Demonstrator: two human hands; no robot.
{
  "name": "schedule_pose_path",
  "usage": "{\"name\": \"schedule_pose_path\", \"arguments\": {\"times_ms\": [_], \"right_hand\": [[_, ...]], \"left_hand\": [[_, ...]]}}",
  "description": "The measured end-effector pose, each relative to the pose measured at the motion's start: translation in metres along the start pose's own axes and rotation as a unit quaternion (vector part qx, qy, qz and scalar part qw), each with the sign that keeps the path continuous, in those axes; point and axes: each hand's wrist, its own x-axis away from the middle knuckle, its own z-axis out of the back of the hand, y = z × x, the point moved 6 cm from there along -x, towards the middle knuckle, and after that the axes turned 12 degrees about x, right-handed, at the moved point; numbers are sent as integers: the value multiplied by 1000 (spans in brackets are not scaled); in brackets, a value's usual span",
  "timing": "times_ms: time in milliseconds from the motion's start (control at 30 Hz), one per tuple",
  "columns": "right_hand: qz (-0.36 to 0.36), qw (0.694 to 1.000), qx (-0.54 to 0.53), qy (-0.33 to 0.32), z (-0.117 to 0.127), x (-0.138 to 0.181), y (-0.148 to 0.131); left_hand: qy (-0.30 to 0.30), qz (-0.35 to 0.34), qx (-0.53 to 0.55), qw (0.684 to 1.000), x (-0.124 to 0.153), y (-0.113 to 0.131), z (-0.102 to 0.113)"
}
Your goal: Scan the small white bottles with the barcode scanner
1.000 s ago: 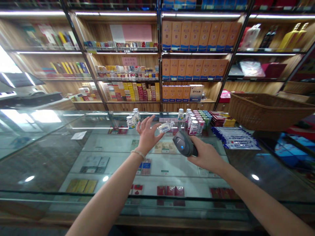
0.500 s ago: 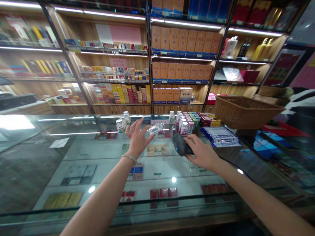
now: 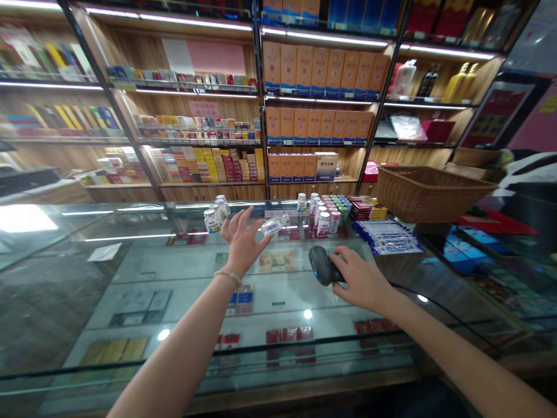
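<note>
Over the glass surface's (image 3: 143,255) far half, the left hand (image 3: 242,245) pinches a small bottle (image 3: 272,226), long axis slanting, cap (image 3: 286,219) rightward; the right hand (image 3: 364,280) clamps a barcode scanner (image 3: 322,265), nearer the front edge.

Right grip (image 3: 365,281) hides part of the scanner (image 3: 321,266) — lettering on the tilted bottle (image 3: 273,226) too blurred to read, left forearm (image 3: 174,342) cropped below.

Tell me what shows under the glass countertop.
Under the glass countertop: red packs, beige packs and yellow packs. Whatever the left hand, bottle, right hand and dark scanner cover cannot be seen.
</note>
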Motion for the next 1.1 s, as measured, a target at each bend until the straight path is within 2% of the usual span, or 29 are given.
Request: {"name": "schedule_pose_path", "arguments": {"times_ms": [467, 733, 867, 967, 1100], "right_hand": [[-9, 996, 35, 79, -5, 6, -5], [-3, 995, 35, 98, -7, 7, -3], [6, 995, 53, 83, -11, 7, -2], [8, 997, 62, 39, -12, 6, 3], [20, 999, 33, -6, 1, -7, 13]], "left_hand": [[2, -3, 19, 1000, 1, 0, 0], [-5, 7, 5, 1000, 0, 3, 1], [-10, 12, -2, 1000, 1, 3, 1], [-9, 7, 0, 1000, 2, 5, 2], [-4, 4, 9, 1000, 1, 8, 4]]}}
